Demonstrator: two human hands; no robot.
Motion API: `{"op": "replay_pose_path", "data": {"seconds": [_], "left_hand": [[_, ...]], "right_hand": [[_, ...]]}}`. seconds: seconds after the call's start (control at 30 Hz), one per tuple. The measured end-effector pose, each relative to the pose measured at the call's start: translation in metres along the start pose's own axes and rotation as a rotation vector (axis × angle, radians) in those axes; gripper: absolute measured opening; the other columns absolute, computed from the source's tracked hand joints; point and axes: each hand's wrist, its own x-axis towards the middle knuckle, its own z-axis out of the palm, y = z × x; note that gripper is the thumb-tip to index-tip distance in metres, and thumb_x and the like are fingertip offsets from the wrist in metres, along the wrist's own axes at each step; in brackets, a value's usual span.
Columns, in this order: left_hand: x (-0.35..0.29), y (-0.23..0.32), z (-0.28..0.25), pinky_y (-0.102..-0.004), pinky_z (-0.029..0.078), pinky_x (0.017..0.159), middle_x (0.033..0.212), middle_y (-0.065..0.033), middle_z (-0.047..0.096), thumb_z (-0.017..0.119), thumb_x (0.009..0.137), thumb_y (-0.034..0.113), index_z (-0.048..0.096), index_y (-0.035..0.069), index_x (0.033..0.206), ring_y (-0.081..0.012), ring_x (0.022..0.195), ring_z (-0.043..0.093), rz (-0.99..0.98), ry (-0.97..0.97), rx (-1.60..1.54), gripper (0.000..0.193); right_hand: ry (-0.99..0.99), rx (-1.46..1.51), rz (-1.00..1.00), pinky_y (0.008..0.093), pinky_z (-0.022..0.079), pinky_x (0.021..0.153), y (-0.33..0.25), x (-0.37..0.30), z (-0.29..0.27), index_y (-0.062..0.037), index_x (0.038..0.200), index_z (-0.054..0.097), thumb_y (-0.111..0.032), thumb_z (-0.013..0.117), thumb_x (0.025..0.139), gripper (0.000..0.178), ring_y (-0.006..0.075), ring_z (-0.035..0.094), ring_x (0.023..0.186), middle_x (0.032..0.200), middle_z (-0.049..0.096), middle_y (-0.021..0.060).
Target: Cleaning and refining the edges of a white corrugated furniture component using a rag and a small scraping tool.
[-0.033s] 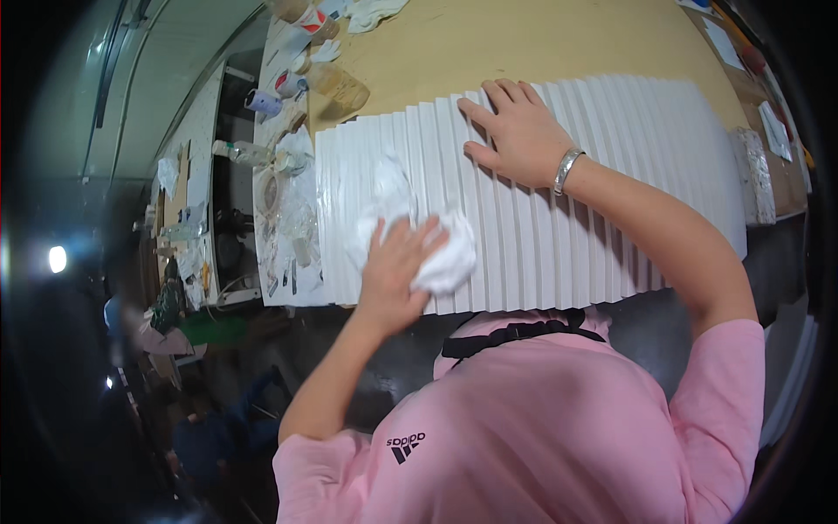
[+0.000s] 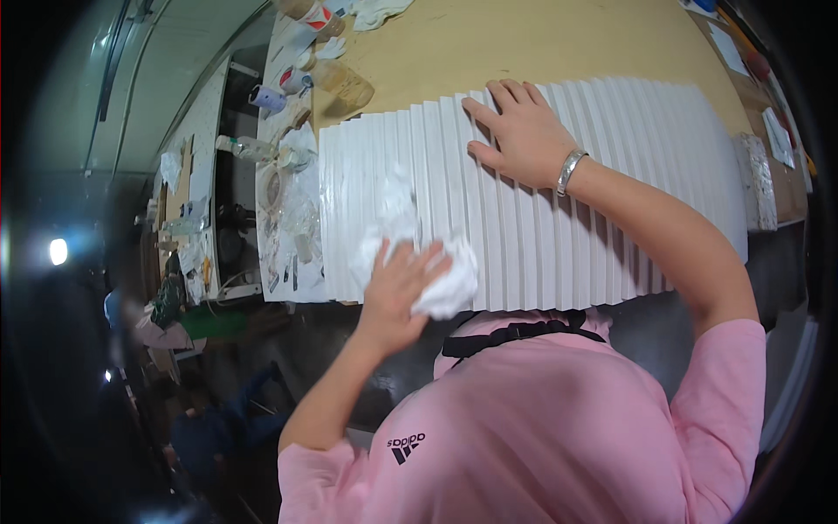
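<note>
Panel (image 2: 559, 236), white and ridged, lies flat on tan worktop (image 2: 489, 44), its ridges running away from pink shirt (image 2: 541, 410); can't tell if separate strips or one pleated piece. Probably set crosswise along the near side so both hands reach it.

Left hand (image 2: 397, 293) on the panel's left part, palm down over crumpled white cloth (image 2: 454, 284). Left fingers spread and slightly bent, laid over the cloth, not visibly pinching it; looks like a flat press to keep cloth against ridges. Part of cloth bunches out ahead of that hand, toward the panel's far edge.

Right hand (image 2: 528, 140) bare, no tool, flat near the panel's far edge, about mid-length. Right fingers spread, thumb apart, presumably to brace the ridges and stop them shifting. Metal bracelet (image 2: 570, 171) on that wrist.

Left of panel: clear bottle (image 2: 251, 150), tape roll (image 2: 273, 188), crumpled plastic (image 2: 301, 214). Bottle of brownish liquid (image 2: 345, 86) just past the far left corner. Wrapped block (image 2: 758, 179) by the right end. Likely pushed aside to leave the panel room
</note>
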Motion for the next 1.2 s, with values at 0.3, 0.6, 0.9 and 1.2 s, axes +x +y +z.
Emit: {"op": "replay_pose_path", "data": {"seconds": [0.3, 0.6, 0.9, 1.2], "left_hand": [[-0.059, 0.035, -0.074, -0.0275, 0.052, 0.069, 0.086, -0.0096, 0.07, 0.061, 0.078, 0.0, 0.066, -0.007, 0.111, -0.0119, 0.073, 0.064, -0.685, 0.615, -0.265, 0.034], [0.022, -0.133, -0.047, -0.0414, 0.047, 0.095, 0.11, -0.0226, 0.067, 0.06, 0.081, 0.009, 0.065, 0.001, 0.117, -0.0396, 0.108, 0.061, -0.53, 0.516, 0.03, 0.038], [0.039, -0.144, -0.04, -0.04, 0.046, 0.097, 0.116, -0.0214, 0.066, 0.056, 0.082, 0.006, 0.062, -0.001, 0.122, -0.0361, 0.111, 0.062, -0.485, 0.577, -0.009, 0.041], [-0.126, -0.047, -0.057, -0.035, 0.045, 0.1, 0.121, -0.0218, 0.066, 0.057, 0.076, -0.001, 0.061, -0.006, 0.123, -0.0309, 0.114, 0.063, -0.475, 0.377, -0.066, 0.048]], "right_hand": [[-0.008, -0.075, -0.004, 0.0471, 0.027, 0.115, -0.003, 0.0, 0.003, -0.0099, 0.14, 0.049, -0.042, 0.055, 0.093, 0.057, 0.0377, 0.038, 0.134, 0.14, 0.045, 0.0256], [-0.015, -0.055, 0.011, 0.0478, 0.025, 0.116, -0.003, 0.0, 0.003, -0.0091, 0.138, 0.05, -0.044, 0.05, 0.094, 0.056, 0.0369, 0.039, 0.134, 0.139, 0.046, 0.025], [0.104, -0.047, 0.01, 0.0445, 0.031, 0.113, 0.0, -0.001, 0.007, -0.0131, 0.133, 0.057, -0.046, 0.055, 0.09, 0.054, 0.0343, 0.041, 0.131, 0.134, 0.051, 0.0184], [0.114, -0.06, -0.009, 0.0428, 0.033, 0.112, 0.003, 0.006, 0.01, -0.0147, 0.132, 0.059, -0.047, 0.056, 0.088, 0.054, 0.0311, 0.043, 0.129, 0.133, 0.053, 0.0139]]}}
